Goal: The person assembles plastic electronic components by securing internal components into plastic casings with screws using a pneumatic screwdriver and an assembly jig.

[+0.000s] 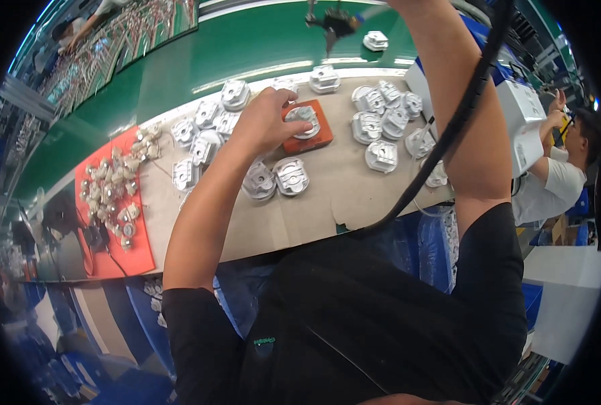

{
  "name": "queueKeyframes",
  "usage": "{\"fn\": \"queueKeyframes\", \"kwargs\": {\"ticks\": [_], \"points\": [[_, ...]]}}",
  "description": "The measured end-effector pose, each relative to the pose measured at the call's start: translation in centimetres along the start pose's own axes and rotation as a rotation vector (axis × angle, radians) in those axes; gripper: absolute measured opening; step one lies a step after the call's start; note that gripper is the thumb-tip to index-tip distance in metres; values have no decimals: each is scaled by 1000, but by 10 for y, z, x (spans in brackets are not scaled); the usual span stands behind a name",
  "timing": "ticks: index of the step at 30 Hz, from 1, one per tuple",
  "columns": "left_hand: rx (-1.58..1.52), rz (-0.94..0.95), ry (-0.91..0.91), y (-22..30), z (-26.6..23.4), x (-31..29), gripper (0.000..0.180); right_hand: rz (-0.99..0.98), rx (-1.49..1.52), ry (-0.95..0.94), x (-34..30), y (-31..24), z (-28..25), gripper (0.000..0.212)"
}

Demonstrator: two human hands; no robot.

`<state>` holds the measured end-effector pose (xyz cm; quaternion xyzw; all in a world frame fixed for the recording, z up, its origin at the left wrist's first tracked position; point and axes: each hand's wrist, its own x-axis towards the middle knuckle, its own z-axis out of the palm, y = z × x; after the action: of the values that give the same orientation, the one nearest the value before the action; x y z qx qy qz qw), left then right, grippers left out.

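Note:
My left hand (268, 120) is bent over an orange block (323, 134) on the workbench. A round white plastic housing (305, 120) sits on that block, and my left thumb presses on it while the other fingers curl at the far side. My right forearm (449, 67) reaches up and away past the top edge, so the right hand is out of the picture. Left of that wrist hangs a dark tool (337, 25), blurred. Several similar white housings (292, 177) stand around the block, with another group of housings (381, 155) to its right.
A red-orange mat (138, 236) at the left bears many small cream parts with wires (108, 182). Behind the bench runs a green conveyor (273, 44) carrying a white housing (375, 41). A thick black cable (442, 145) crosses the right side. A co-worker (560, 179) sits at the right.

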<state>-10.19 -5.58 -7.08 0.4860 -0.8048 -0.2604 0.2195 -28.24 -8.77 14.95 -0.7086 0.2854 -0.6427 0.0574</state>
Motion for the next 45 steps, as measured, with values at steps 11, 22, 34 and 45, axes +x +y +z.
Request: {"fn": "queueKeyframes", "kwargs": {"ticks": [11,22,34,45], "points": [[150,125,-27,8,4,16,32,-124,-378,77,-157,64,-41,37],[-228,80,232,26,-76,-66,28,1037,-1061,-683,-142,319,-58,97],[-350,-818,1234,-52,-91,-428,29,1213,-713,-436,-162,583,-152,84],[257,-1728,791,-154,87,-562,36,991,-873,-579,-147,516,-135,60]]}}
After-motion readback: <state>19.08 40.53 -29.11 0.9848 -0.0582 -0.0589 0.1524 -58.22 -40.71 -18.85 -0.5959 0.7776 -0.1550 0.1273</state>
